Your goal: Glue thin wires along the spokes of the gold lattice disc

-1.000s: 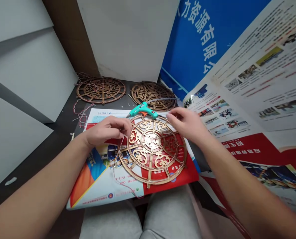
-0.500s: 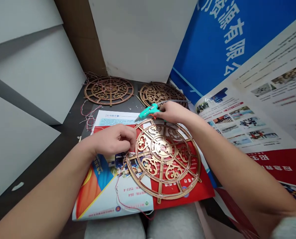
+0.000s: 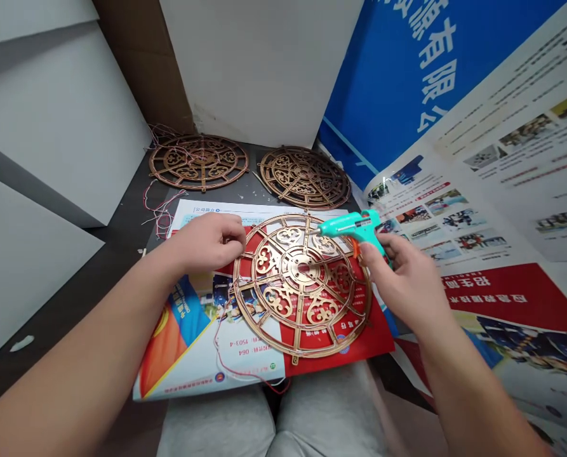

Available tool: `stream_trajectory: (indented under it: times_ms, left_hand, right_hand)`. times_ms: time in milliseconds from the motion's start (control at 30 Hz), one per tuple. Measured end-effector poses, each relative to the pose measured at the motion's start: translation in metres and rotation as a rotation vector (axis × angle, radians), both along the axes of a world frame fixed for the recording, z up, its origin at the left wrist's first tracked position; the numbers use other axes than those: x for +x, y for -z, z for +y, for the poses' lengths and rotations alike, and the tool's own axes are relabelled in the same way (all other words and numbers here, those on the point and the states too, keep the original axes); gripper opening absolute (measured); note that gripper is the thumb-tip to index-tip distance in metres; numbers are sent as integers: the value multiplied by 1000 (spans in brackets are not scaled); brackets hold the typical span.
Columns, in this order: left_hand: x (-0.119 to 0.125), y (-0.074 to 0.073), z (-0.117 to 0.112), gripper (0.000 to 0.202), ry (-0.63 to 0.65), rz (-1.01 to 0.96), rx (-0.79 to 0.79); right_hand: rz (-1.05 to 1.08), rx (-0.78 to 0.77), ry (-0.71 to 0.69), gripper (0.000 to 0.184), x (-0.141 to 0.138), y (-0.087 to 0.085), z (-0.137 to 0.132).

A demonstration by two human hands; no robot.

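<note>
Item one: our right hand (image 3: 404, 285), forearm rising from the lower right, wrist cocked, fingers wrapped round the grip of a teal hot glue gun (image 3: 352, 225), nozzle aimed left above the upper right of a gilt fretwork wheel (image 3: 302, 285). Item two: our left hand (image 3: 207, 242), forearm reaching in from the lower left, fingers bunched narrow just beside the wheel's left rim; whether they pinch anything, we cannot tell. The wheel lies flat on a folded brochure (image 3: 188, 343), toward its right edge, with thin red wire (image 3: 235, 371) trailing across the paper. Past the brochure's far edge sit a wired copper wheel (image 3: 198, 162) and a second copper wheel (image 3: 305, 178), side by side.
</note>
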State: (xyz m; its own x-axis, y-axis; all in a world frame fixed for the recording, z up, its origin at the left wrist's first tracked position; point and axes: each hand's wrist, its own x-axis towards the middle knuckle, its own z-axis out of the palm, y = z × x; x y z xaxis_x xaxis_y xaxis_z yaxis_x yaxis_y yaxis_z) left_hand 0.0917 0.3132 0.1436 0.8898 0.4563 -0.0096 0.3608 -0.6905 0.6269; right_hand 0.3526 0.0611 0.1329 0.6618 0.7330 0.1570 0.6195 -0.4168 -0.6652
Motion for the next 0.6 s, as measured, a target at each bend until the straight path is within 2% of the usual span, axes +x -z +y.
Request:
stream_trajectory:
  times_ms: [100, 267, 400, 600]
  left_hand:
    - [3, 4, 0, 20, -34, 19, 69]
    - [9, 9, -5, 24, -10, 65, 70]
    - [11, 14, -5, 32, 21, 118, 48]
    - [10, 21, 0, 32, 23, 145, 56]
  right_hand:
    - [15, 26, 55, 57, -6, 15, -25]
    - [30, 16, 103, 53, -15, 26, -52]
    - [33, 3, 88, 51, -17, 33, -61]
    - [5, 13, 75, 43, -17, 37, -67]
